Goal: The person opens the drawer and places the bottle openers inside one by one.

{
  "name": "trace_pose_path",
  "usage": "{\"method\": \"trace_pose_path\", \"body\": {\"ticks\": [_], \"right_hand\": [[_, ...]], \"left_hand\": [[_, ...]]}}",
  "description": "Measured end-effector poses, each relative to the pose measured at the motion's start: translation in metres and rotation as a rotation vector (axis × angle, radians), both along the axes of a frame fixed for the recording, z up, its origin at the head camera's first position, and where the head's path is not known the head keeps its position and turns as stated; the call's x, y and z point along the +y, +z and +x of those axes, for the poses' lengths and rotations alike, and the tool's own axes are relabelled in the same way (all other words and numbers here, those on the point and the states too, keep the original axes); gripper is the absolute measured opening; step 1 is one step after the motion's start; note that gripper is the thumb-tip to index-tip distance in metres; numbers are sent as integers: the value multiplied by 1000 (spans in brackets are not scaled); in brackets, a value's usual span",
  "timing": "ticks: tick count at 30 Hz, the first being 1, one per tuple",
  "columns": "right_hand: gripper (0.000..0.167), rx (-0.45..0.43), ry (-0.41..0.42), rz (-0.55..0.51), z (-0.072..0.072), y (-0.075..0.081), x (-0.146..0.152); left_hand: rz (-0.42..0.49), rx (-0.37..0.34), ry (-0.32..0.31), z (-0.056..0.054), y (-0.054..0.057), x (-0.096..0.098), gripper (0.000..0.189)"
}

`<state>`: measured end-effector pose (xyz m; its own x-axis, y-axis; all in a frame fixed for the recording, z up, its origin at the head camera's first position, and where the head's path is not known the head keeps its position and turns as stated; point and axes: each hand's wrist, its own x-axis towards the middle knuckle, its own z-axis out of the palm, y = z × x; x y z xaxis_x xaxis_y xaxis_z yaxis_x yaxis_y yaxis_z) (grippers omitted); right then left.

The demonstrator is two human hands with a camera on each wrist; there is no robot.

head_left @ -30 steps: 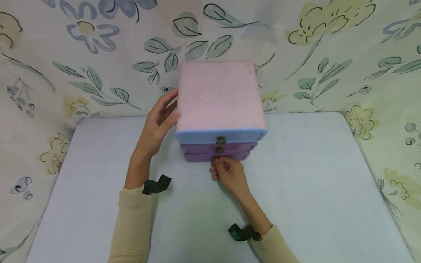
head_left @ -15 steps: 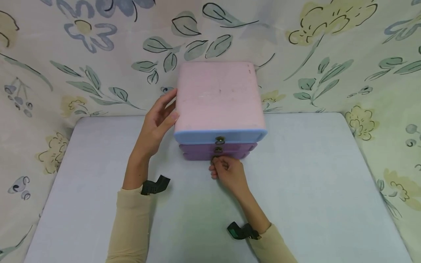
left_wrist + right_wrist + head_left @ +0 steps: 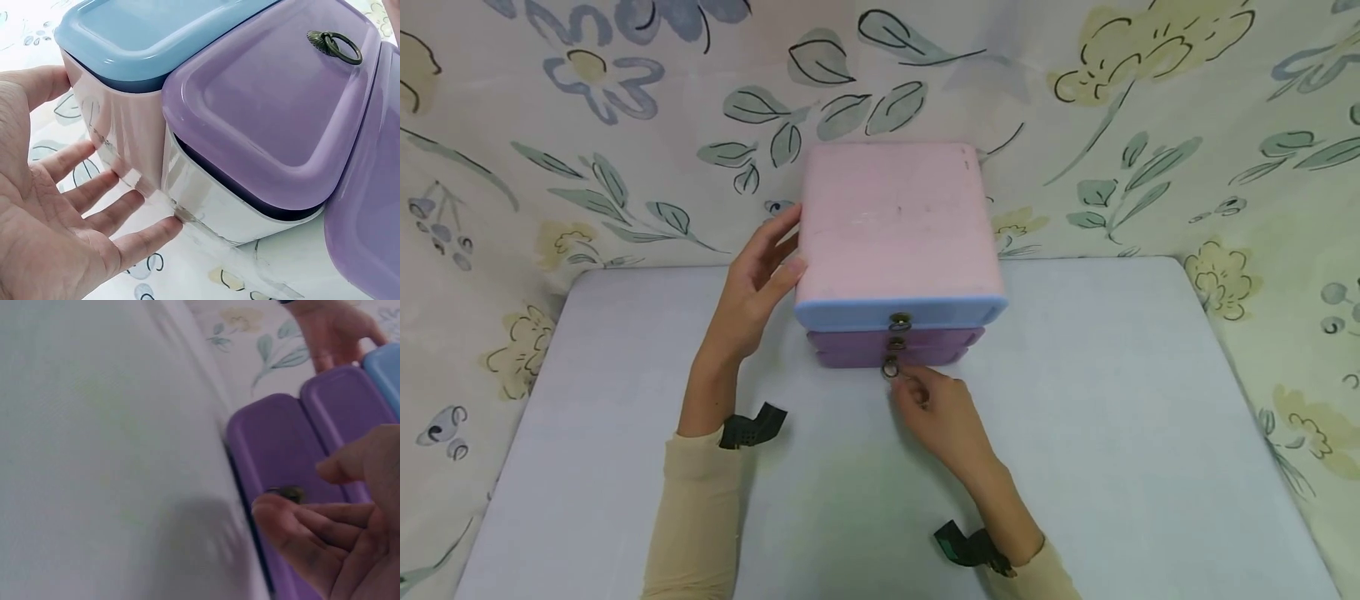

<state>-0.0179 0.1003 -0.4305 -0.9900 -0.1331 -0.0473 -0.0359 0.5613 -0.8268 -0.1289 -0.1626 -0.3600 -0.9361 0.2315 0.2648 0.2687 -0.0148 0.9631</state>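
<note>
A small drawer cabinet [image 3: 898, 221] with a pink top stands at the back of the table. Its front has a blue top drawer [image 3: 850, 314] and two purple drawers [image 3: 262, 94] below, all pushed in, each with a brass ring pull. My left hand [image 3: 748, 292] rests against the cabinet's left side, fingers spread and fairly straight, as the left wrist view shows. My right hand [image 3: 943, 417] is at the bottom drawer's ring pull [image 3: 891, 367], thumb and forefinger apart. In the right wrist view the forefinger partly hides that ring pull [image 3: 290, 492]; whether it touches is unclear.
The white table [image 3: 1112, 400] spreads to both sides and in front of the cabinet. A flower-patterned cloth [image 3: 647, 167] hangs behind and along the sides. Black straps with a small device [image 3: 752, 427] sit on both wrists.
My right hand has let go of the bottom ring pull and shifted slightly right and toward me, so the ring shows. My left hand stays on the cabinet's side.
</note>
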Motion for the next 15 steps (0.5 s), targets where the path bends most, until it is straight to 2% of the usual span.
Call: {"method": "trace_pose_path", "body": {"ticks": [7, 11, 15], "right_hand": [[35, -47, 70, -9, 19, 13, 22], [36, -41, 167, 7, 29, 19, 42], [38, -51, 263, 90, 34, 29, 71]], "left_hand": [[3, 17, 5, -1, -3, 0, 63], [-63, 56, 39, 1, -6, -2, 58], [-148, 110, 86, 5, -8, -5, 53]]}}
